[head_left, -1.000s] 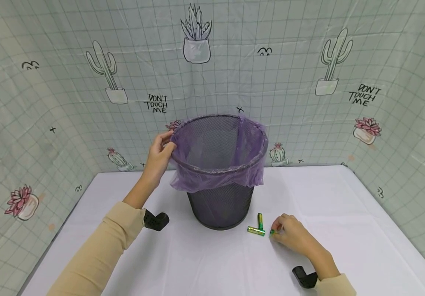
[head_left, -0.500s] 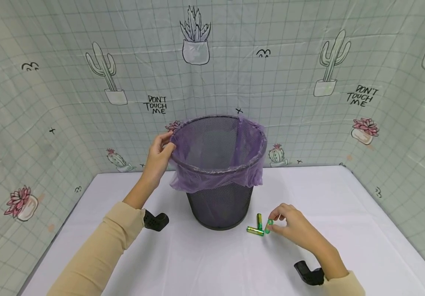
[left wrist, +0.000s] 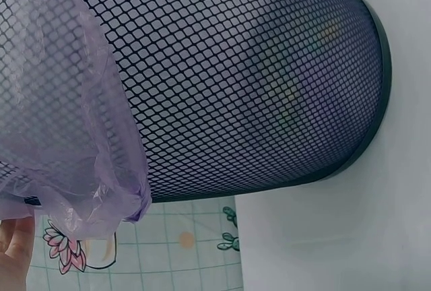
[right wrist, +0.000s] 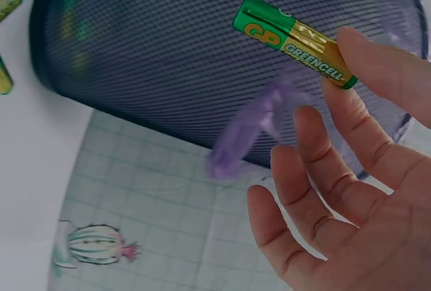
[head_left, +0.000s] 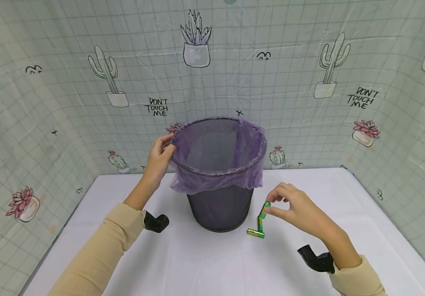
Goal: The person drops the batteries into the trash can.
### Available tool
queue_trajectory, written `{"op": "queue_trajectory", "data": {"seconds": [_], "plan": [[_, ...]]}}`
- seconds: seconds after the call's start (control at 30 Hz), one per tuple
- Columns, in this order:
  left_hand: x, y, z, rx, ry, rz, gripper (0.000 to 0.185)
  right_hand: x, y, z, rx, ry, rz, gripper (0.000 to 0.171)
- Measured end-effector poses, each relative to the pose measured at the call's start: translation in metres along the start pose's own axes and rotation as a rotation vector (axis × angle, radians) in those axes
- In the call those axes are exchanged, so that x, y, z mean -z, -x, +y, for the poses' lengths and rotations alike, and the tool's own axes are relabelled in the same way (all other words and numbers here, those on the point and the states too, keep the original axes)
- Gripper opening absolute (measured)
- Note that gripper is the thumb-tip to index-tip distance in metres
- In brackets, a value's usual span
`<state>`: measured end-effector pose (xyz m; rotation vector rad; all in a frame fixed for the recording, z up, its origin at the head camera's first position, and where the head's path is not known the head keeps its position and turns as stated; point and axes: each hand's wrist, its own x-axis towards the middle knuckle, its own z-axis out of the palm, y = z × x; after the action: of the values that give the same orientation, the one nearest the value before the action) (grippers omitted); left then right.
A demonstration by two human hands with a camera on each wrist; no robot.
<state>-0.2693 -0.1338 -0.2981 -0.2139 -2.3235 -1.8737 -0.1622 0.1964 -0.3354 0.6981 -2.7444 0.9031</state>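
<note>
My right hand [head_left: 291,207] pinches a green and gold battery [right wrist: 294,40] by one end between thumb and index finger; the other fingers are spread loosely. In the head view it is raised beside the lower right of a black mesh wastebasket [head_left: 219,209]. A purple bag [head_left: 212,181] lines the basket and folds over its rim. My left hand [head_left: 159,158] grips that rim at the left, thumb on the near side. In the left wrist view only part of the left hand [left wrist: 13,250] shows, at the lower left corner under the bag's edge.
Two more batteries lie on the white table [head_left: 205,263] right of the basket's base: one crosswise battery [head_left: 255,233] and one lengthwise battery [head_left: 260,223]. A cloth backdrop [head_left: 293,102] printed with cacti stands behind. Black wrist mounts [head_left: 156,222] sit on both sleeves.
My right hand has lifted the battery from the table and brought it up toward the basket's side. The left hand stays on the rim.
</note>
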Motion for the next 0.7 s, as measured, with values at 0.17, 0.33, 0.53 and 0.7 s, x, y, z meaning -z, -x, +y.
{"op": "queue_trajectory", "data": {"seconds": [0.17, 0.33, 0.53, 0.7], "plan": [[0.0, -0.001, 0.001, 0.014, 0.001, 0.0, 0.05, 0.019, -0.011, -0.014, 0.05, 0.017, -0.011, 0.011], [0.0, -0.001, 0.002, 0.004, -0.001, 0.002, 0.049, 0.038, -0.023, -0.028, 0.07, 0.041, -0.013, 0.013], [-0.002, -0.001, 0.003, -0.007, 0.023, 0.011, 0.049, 0.053, -0.035, -0.04, 0.063, 0.058, -0.004, 0.014], [-0.001, 0.0, 0.001, 0.005, 0.022, 0.009, 0.049, 0.059, -0.044, -0.05, 0.081, 0.039, 0.011, 0.016]]}}
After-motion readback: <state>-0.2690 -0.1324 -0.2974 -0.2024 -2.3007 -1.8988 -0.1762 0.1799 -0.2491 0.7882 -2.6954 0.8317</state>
